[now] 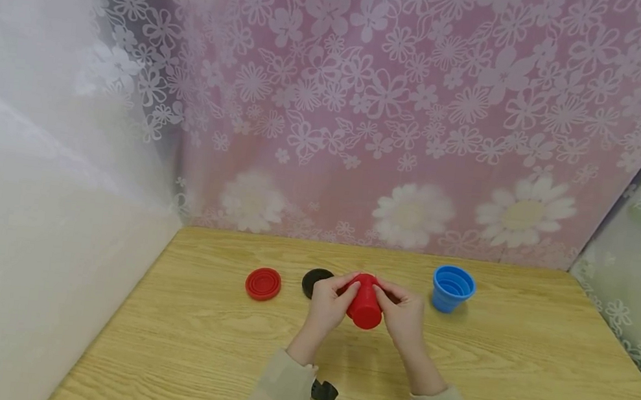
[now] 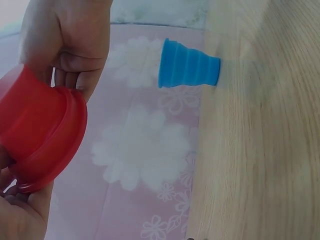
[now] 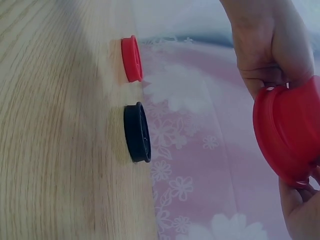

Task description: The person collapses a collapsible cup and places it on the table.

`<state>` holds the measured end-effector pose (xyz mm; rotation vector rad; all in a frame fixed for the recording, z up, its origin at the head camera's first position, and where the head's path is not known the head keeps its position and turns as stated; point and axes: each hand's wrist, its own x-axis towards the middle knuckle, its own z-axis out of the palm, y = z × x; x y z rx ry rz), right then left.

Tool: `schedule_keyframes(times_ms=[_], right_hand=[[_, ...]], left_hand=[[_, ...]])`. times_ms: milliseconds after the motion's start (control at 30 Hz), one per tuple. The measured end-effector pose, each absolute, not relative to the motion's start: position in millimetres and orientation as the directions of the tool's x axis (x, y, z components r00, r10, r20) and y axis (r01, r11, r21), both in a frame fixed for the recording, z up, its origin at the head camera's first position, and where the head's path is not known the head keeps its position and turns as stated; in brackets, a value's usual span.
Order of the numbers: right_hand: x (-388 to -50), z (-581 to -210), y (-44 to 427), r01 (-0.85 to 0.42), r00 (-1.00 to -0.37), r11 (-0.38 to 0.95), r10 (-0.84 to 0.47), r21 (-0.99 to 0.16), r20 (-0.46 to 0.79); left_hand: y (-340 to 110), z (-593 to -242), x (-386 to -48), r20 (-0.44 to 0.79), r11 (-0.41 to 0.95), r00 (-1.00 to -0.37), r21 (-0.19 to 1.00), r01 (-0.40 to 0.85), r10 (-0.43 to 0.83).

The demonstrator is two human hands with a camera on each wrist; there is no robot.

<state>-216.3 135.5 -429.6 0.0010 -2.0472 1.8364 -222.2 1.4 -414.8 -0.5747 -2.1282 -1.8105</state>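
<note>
Between both hands, a red collapsible cup [image 1: 366, 308] is held up above the table, its closed base turned toward me. My left hand [image 1: 329, 301] grips its left side, thumb on the wall and fingers near the rim. From the other side my right hand [image 1: 404, 312] grips it in the same way. In the left wrist view the red cup [image 2: 37, 132] is partly extended, with a wide rim and stepped wall. Its inside is hidden. Behind my left hand lies a flat black collapsed cup [image 1: 316, 282], partly covered by that hand.
A flat red collapsed cup [image 1: 263, 284] lies left of the black one. On the right stands an extended blue collapsible cup [image 1: 452, 289], mouth up. The wooden table [image 1: 210, 358] ends at a flowered curtain [image 1: 324, 161] behind, with pale sheets on both sides.
</note>
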Motion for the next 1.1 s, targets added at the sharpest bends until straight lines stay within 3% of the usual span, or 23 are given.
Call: schedule_keyframes(times_ms=[233, 733, 933, 1100], right_hand=[[-215, -428, 132, -0.247, -0.903, 0.259, 0.288, -0.934, 0.318], [-217, -431, 128, -0.32, -0.84, 0.313, 0.343, -0.894, 0.42], [-216, -429, 127, -0.326, -0.823, 0.338, 0.357, -0.883, 0.441], [-215, -428, 129, -0.311, -0.844, 0.298, 0.349, -0.902, 0.407]], left_hand=[[5, -433, -234, 0.541, 0.205, -0.836, 0.811, 0.547, 0.089], [8, -434, -235, 0.674, 0.347, -0.735, 0.674, 0.652, 0.072], [8, -435, -234, 0.658, 0.326, -0.751, 0.698, 0.637, 0.059], [5, -433, -232, 0.571, 0.241, -0.819, 0.788, 0.566, 0.057]])
